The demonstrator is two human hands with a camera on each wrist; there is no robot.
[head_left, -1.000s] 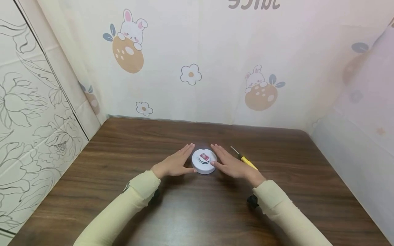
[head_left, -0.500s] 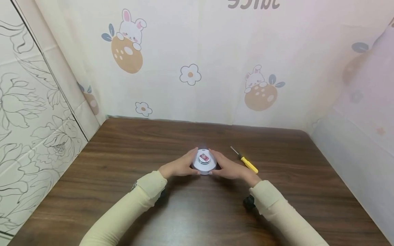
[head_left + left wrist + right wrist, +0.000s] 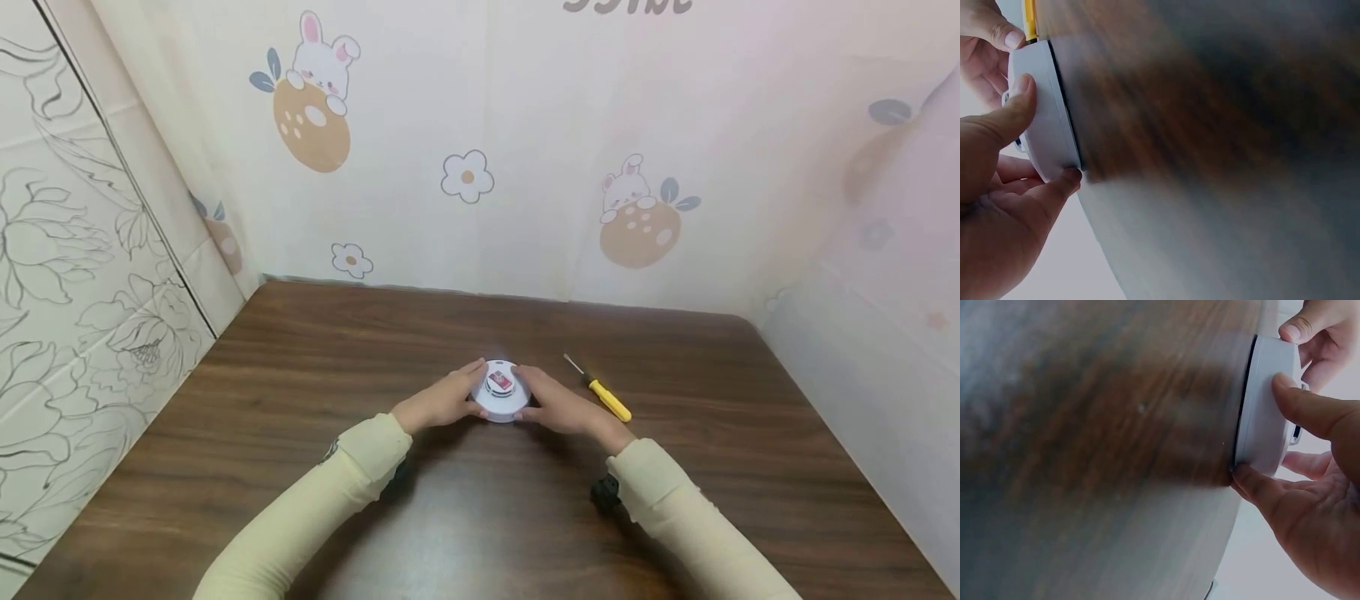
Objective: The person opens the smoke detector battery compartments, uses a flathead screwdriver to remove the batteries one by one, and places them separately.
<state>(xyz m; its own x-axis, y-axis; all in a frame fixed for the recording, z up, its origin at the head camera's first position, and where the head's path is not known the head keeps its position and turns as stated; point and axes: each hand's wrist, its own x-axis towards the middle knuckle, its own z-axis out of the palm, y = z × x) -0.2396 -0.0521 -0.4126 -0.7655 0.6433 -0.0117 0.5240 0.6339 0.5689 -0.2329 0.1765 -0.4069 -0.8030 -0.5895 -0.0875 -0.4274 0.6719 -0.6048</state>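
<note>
Curled in since a second ago, when straight and alongside — now pinching the white round device [image 3: 501, 408] from opposite sides, with fingers [image 3: 1063, 182] of left hand [image 3: 446, 398] and right hand [image 3: 562, 405]. Apparently seated on the tabletop [image 3: 337, 350], left of the yellow screwdriver [image 3: 609, 400]. Probably steadied — under two-handed control rather than loose.

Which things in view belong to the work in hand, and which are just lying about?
Part of the work:
White round device, held from both sides
Left hand and right hand, gripping it
Wooden table, the work surface

Lying about:
Yellow-handled screwdriver, unheld beyond the right hand; possibly for later use
Patterned curtain, backdrop only
</note>
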